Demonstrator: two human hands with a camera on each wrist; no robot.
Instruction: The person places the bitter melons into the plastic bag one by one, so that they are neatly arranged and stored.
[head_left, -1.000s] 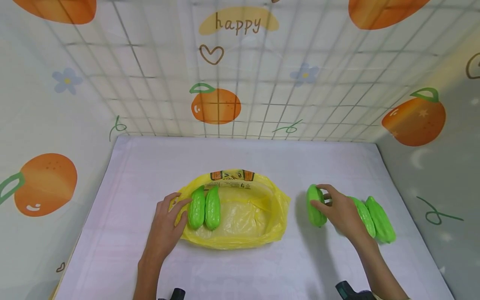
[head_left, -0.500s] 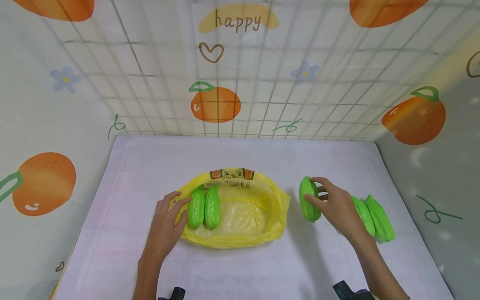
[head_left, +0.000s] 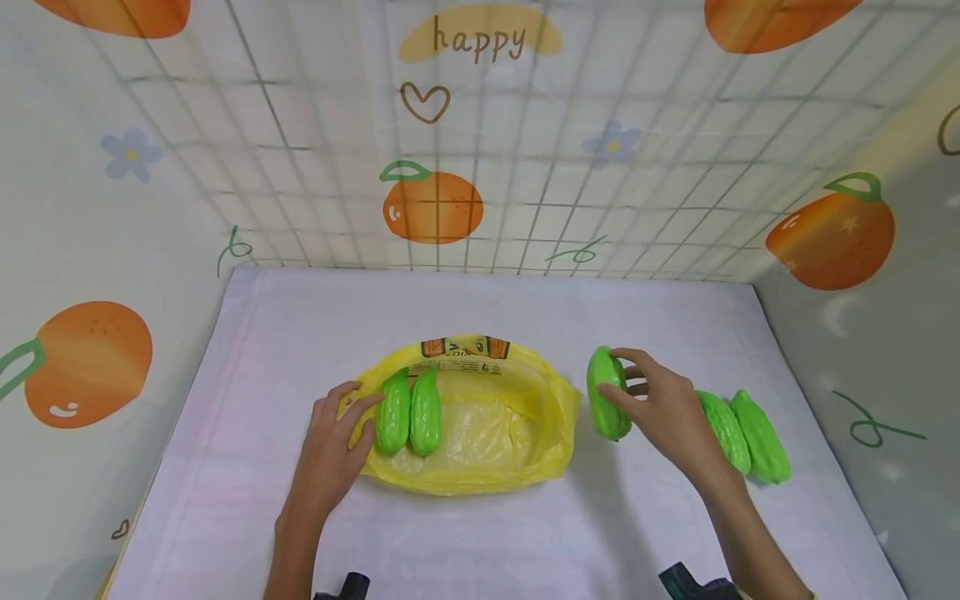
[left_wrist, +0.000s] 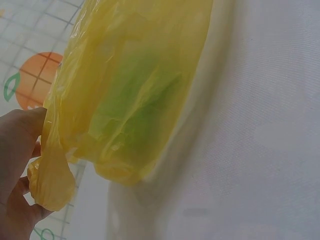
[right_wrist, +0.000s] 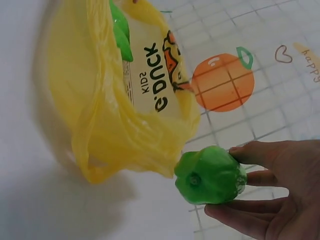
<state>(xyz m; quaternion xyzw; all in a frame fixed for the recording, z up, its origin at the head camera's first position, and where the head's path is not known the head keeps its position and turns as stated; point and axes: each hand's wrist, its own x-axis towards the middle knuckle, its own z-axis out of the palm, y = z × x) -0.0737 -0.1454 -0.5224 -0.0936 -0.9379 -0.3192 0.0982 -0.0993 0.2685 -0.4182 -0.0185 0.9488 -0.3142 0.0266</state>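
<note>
My right hand (head_left: 666, 410) holds a green, bumpy bitter melon (head_left: 606, 398) between thumb and fingers. It hangs above the table, just right of the open yellow plastic bag (head_left: 457, 482). In the right wrist view the lobed end of this bitter melon (right_wrist: 205, 175) faces the camera, close to the bag's edge. At the bag's left side my left hand (head_left: 335, 442) grips its rim; the left wrist view has the gathered plastic (left_wrist: 52, 182) between thumb and fingers. Two more bitter melons, one (head_left: 393, 414) beside the other (head_left: 426, 414), lie inside the bag's left part.
Two further bitter melons, one (head_left: 726, 433) partly behind my right forearm and another (head_left: 761, 437), lie at the table's right. A white cloth covers the table (head_left: 480, 546). A printed, gridded backdrop (head_left: 525, 192) stands behind, with side walls left and right.
My right hand has lifted the bitter melon and carried it left towards the bag, away from the two at the right. My left hand has stayed in place on the bag.
</note>
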